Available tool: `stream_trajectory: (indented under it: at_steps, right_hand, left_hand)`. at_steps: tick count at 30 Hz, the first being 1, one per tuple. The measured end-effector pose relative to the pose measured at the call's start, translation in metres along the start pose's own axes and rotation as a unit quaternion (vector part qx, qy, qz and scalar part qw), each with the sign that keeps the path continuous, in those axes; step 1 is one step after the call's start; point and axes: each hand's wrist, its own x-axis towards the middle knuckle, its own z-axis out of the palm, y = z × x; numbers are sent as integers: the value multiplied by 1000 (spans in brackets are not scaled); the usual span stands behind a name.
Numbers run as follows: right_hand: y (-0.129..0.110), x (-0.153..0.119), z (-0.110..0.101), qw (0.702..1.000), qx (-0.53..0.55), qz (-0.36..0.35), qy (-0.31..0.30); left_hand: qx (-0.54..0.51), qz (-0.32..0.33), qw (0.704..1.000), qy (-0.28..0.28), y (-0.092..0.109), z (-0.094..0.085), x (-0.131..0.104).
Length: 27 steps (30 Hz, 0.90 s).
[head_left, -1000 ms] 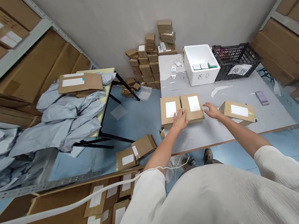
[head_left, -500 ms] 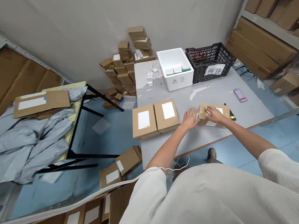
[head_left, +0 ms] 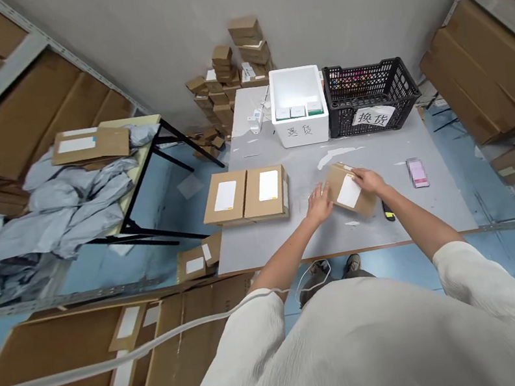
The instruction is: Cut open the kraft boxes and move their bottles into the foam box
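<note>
A small brown cardboard box [head_left: 350, 192] with a white label is on the grey table, turned at an angle and seemingly tilted. My right hand [head_left: 368, 180] grips its upper right edge, thumb and fingers closed on it. Against the box's left edge, the bent fingers of my left hand [head_left: 319, 202] hold that side. A black and yellow box cutter [head_left: 387, 211] lies just right of the box, close to my right wrist. To the left, two labelled cardboard boxes [head_left: 265, 193] stand side by side.
A white foam bin [head_left: 303, 136] with small boxes inside and a black plastic crate [head_left: 370, 98] stand at the table's back. A phone [head_left: 417, 173] lies at the right. Grey parcels [head_left: 55, 194] cover a side table at left. A white cable [head_left: 172, 332] crosses in front.
The box has been turned, so its labelled face now shows upward where a taped side was seen. The box cutter is more exposed. The camera view has shifted.
</note>
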Motion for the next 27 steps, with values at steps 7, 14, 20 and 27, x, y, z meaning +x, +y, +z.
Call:
stream_trajectory:
  at_steps: [7,14,20,27]
  right_hand:
    - [5,54,11,999,5,41,20]
    - [6,78,44,998,49,26,-24]
    - [-29,43,71,997,54,-17,-47]
    - [-33,-22,66,982,80,120,124]
  left_hand:
    - [-18,-20,999,-42,-13,2,13]
    - [-84,-16,995,-41,-44,13,14]
    - [-113,-79,989,-51,-61,8,4]
    - [-149,-74,986,-24,-72,4,13]
